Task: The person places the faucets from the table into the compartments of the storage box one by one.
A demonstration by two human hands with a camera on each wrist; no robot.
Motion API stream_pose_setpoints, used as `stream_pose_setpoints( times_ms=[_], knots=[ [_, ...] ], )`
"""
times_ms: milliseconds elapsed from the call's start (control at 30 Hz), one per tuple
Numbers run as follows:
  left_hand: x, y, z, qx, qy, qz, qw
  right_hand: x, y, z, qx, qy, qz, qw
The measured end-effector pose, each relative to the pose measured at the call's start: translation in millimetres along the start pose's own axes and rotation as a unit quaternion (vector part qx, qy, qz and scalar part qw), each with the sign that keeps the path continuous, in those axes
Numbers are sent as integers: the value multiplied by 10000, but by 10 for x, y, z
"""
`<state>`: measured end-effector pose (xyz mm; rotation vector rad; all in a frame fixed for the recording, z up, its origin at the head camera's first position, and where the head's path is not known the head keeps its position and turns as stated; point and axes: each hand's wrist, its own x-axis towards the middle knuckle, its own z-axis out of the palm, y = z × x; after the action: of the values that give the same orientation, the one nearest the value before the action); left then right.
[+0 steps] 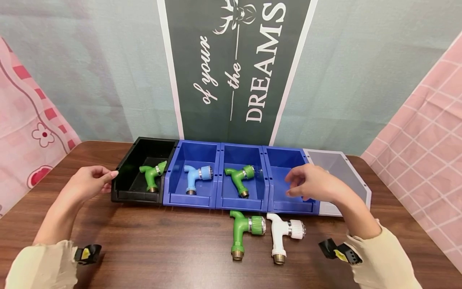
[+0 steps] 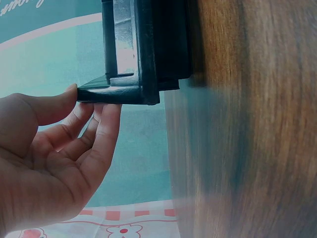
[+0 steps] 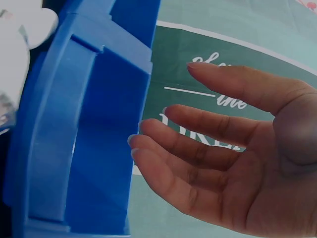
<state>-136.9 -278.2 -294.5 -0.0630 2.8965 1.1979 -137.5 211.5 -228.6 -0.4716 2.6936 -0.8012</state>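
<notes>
My left hand holds the left side of the black bin, thumb at the rim and fingertips against the outer wall. In the left wrist view the left hand touches the bin's edge. Above the rightmost blue bin hovers my right hand, fingers loosely bent, holding nothing. The right wrist view shows the right hand beside the blue bin. A green tap and a white tap lie on the table in front of the bins.
Inside the black bin lies a green tap. The left blue bin holds a light blue tap, the middle one another green tap. A whitish-grey bin ends the row on the wooden table.
</notes>
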Motion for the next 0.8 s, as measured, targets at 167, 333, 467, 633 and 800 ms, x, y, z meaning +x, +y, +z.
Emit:
stream_pose_setpoints(
  times_ms=[167,333,467,633,800],
  knots=[
    [-2,2,7,34,54,35,10000,-27,54,30,124,-16,-6,9999],
    [-6,6,11,32,20,-2,10000,-53,147,80,388,-8,-85,9992],
    [-6,8,12,35,14,2,10000,-78,216,117,627,-94,-174,9978],
    [-12,8,10,51,22,21,10000,-121,277,125,884,-266,-243,9954],
    [-16,9,7,46,-6,-4,10000,-170,343,137,1132,-390,-266,9925]
  ],
)
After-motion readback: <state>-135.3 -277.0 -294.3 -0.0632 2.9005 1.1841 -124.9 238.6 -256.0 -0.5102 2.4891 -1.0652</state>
